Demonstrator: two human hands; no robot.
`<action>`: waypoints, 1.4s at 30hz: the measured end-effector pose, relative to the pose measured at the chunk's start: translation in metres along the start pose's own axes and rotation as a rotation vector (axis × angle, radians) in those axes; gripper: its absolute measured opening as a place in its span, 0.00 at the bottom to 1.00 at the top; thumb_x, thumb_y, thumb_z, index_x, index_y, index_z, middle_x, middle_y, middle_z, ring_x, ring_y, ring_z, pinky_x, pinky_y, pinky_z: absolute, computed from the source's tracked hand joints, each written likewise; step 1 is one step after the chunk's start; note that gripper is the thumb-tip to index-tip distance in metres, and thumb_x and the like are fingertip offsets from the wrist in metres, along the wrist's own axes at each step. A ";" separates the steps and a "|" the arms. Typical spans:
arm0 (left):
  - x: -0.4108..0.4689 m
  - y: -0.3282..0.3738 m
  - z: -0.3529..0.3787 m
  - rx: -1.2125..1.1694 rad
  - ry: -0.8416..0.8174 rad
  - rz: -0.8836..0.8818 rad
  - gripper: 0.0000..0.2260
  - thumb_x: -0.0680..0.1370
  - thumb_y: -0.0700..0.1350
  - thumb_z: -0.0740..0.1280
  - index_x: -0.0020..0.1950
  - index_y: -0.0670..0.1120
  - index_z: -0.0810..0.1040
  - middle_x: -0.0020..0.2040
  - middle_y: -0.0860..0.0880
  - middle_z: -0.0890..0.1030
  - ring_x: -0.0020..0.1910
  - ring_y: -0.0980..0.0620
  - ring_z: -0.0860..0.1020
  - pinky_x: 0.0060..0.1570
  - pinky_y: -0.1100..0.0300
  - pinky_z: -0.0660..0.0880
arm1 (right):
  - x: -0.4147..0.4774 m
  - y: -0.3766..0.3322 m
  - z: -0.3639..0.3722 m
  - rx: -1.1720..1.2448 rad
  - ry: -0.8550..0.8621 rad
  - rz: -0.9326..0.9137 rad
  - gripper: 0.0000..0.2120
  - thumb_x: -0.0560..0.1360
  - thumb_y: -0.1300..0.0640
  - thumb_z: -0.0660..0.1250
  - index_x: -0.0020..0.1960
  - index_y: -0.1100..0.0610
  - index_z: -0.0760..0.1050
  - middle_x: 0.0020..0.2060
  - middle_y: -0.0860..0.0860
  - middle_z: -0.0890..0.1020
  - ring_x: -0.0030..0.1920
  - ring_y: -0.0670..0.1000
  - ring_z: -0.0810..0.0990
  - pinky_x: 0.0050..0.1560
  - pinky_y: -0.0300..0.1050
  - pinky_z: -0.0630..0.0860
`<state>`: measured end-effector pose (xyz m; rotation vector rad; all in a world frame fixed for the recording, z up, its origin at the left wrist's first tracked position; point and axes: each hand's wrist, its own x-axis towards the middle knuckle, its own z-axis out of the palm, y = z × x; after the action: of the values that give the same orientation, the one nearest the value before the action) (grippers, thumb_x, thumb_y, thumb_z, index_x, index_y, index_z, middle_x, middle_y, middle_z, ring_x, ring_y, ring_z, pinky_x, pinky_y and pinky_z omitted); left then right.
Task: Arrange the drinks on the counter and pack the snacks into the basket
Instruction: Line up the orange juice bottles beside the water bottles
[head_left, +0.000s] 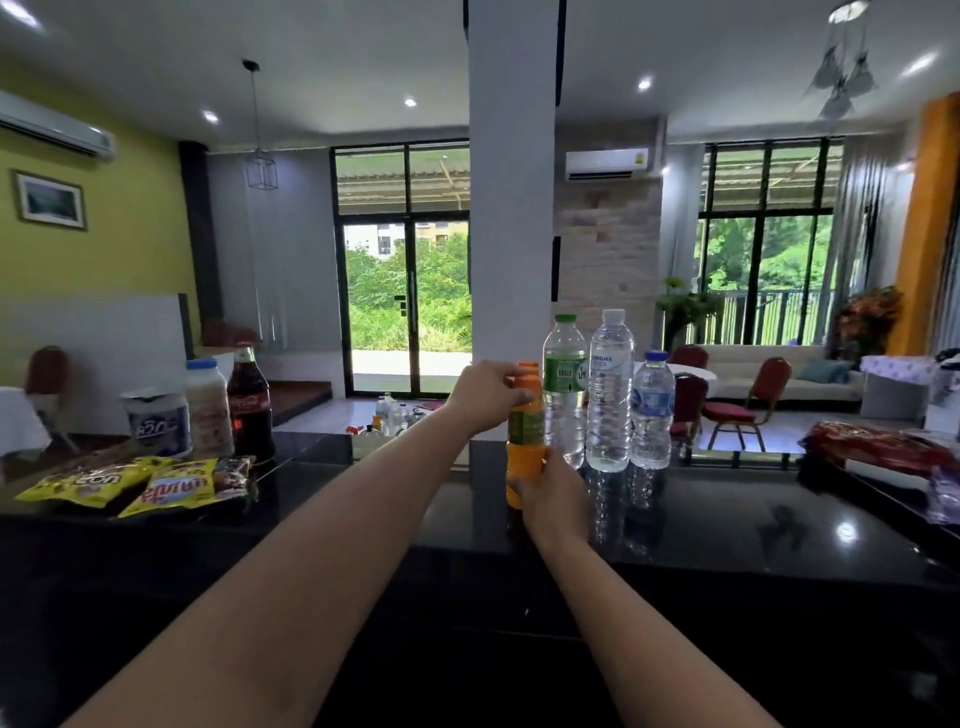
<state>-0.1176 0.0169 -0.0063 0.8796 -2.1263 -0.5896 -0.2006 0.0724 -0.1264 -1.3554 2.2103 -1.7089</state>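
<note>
An orange drink bottle (524, 441) stands on the black counter (727, 519), just left of three water bottles: a green-labelled one (565, 395), a tall clear one (609, 395) and a short blue-capped one (652, 415). My left hand (485, 395) grips the orange bottle at its cap and neck. My right hand (553, 493) holds its base. At the left stand a cola bottle (250, 405), a white milk bottle (209, 410) and a white tub (158, 421). Yellow snack bags (171, 488) lie in front of them.
A red snack pack (878, 447) lies at the counter's right end, next to what may be the basket, mostly cut off. A white pillar (511, 208) rises behind the bottles. Chairs and a sofa stand in the room beyond.
</note>
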 end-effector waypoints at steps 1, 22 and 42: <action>0.002 0.000 0.001 0.000 0.001 -0.005 0.19 0.75 0.43 0.70 0.66 0.43 0.76 0.58 0.43 0.81 0.52 0.45 0.80 0.56 0.48 0.78 | 0.002 0.001 0.001 0.015 -0.003 -0.003 0.10 0.73 0.55 0.71 0.49 0.54 0.72 0.46 0.53 0.81 0.41 0.52 0.77 0.38 0.46 0.71; -0.015 -0.021 -0.008 0.207 -0.024 0.035 0.22 0.81 0.48 0.58 0.75 0.45 0.63 0.73 0.44 0.69 0.68 0.44 0.71 0.69 0.50 0.66 | -0.014 0.000 -0.001 -0.144 0.062 -0.110 0.18 0.76 0.51 0.67 0.64 0.54 0.71 0.57 0.53 0.79 0.57 0.56 0.77 0.53 0.52 0.76; -0.018 -0.205 -0.278 0.559 0.212 -0.069 0.21 0.80 0.41 0.57 0.74 0.46 0.64 0.72 0.44 0.69 0.69 0.43 0.69 0.63 0.49 0.68 | 0.001 -0.194 0.189 -0.313 -0.119 -0.358 0.26 0.77 0.56 0.59 0.74 0.58 0.62 0.74 0.55 0.64 0.72 0.58 0.63 0.71 0.56 0.64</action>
<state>0.1895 -0.1396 0.0256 1.2567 -2.0960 0.0834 0.0116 -0.0764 -0.0452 -1.9723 2.3508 -1.3518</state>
